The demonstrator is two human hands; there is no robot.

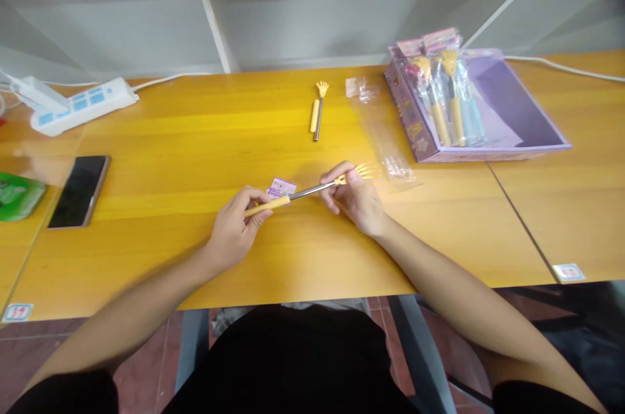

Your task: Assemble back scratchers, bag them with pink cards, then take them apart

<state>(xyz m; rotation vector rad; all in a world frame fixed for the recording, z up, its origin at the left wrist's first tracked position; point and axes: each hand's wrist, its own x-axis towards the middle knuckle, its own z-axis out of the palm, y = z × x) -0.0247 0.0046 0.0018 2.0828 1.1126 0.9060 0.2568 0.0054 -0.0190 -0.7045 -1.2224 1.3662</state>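
Note:
Between my hands is a back scratcher [310, 191] with a yellow handle, a metal rod and a yellow claw-shaped head. My left hand [238, 222] is closed round the handle. At the other end my right hand [359, 202] pinches the neck just below the claw. The tool is held over the table, slightly tilted, claw end to the right. A small purple printed card [281, 187] lies on the table behind it. Farther back rest another yellow claw head on a metal rod [319, 111] and a separate yellow handle [314, 116], side by side.
A clear plastic wrapper [381, 134] lies beside a purple box [488, 152] holding wrapped back scratchers [452, 98]. To the left are a phone [79, 191], a white power strip [90, 105] and a green packet [19, 196]. A grey partition [317, 17] stands behind the table.

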